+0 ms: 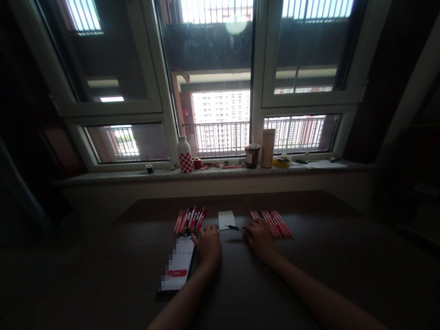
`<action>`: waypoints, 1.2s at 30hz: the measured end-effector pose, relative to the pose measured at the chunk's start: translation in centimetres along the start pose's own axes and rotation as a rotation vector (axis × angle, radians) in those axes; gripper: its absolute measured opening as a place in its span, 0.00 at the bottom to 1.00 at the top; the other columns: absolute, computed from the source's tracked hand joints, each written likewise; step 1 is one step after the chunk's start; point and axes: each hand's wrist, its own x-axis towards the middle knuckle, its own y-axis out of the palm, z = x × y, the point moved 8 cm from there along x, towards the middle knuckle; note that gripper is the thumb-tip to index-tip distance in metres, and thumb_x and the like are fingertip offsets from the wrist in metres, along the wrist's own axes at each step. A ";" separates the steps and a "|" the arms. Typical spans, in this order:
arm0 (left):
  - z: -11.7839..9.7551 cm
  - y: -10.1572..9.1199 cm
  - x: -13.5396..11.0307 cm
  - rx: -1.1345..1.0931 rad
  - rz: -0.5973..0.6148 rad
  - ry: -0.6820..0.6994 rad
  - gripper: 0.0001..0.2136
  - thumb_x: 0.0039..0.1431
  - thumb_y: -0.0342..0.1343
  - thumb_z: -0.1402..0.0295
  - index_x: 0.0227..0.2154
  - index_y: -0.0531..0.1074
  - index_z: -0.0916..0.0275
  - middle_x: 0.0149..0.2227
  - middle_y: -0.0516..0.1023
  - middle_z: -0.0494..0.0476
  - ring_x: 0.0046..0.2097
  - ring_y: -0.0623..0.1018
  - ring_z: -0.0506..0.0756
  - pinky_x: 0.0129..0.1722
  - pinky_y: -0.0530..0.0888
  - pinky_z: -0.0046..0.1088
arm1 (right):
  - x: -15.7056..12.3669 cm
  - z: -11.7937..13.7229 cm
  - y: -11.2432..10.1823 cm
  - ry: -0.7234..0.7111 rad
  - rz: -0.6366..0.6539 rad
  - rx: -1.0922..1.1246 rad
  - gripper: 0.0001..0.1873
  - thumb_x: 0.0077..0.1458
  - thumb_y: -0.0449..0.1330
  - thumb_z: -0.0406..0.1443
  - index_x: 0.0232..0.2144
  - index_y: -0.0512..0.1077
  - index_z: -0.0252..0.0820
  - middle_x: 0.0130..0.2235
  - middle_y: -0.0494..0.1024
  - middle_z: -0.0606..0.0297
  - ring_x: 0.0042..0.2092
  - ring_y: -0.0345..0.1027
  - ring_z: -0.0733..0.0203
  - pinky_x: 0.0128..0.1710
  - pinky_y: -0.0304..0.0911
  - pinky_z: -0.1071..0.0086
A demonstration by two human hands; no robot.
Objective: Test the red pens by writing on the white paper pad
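Black or very dark, one slim pen (235, 228) with a narrow, paler tip lies nearly level near the centre of the frame. The fingers of the right hand (259, 238) pinch its right end; its tip overlaps the lower part of one pale, square note (226, 219), though contact cannot be told. The left hand (208, 243) is palm down left of the note, its fingers bent and slightly apart; whether they grip anything cannot be told.

Two groups of pens flank the note on the dark brown counter (227, 284): the left group (189, 220) mixes red, pinkish and black pens, the right group (273, 224) is mostly red. Each has several, packed too closely to count surely. One phone (180, 266), screen lit, lies lower left of centre. On the windowsill (165, 174) stand one checkered bottle (185, 156), one lidded cup (252, 156) and one tan flask (267, 149).
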 end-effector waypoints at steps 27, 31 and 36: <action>-0.6 -1.1 -0.3 -0.128 -0.020 0.034 0.09 0.59 0.50 0.67 0.35 0.75 0.53 0.45 0.72 0.54 0.49 0.67 0.58 0.55 0.55 0.46 | 0.0 0.1 0.3 -0.033 0.007 0.038 0.10 0.57 0.57 0.33 0.37 0.78 0.48 0.37 0.77 0.64 0.47 0.60 0.53 0.50 0.50 0.61; -0.5 -1.2 -0.3 -0.106 -0.035 0.016 0.09 0.60 0.49 0.67 0.36 0.75 0.54 0.45 0.72 0.54 0.47 0.68 0.58 0.54 0.56 0.44 | 0.0 0.1 0.2 -0.027 0.015 0.039 0.10 0.57 0.57 0.33 0.38 0.77 0.48 0.37 0.77 0.64 0.47 0.60 0.54 0.50 0.50 0.62; -0.3 -1.3 -0.3 -0.093 -0.053 -0.004 0.09 0.60 0.48 0.68 0.37 0.74 0.56 0.45 0.72 0.55 0.48 0.68 0.58 0.53 0.58 0.42 | 0.0 0.1 0.2 -0.018 0.025 0.029 0.10 0.57 0.57 0.33 0.38 0.77 0.46 0.37 0.77 0.64 0.47 0.60 0.54 0.50 0.49 0.62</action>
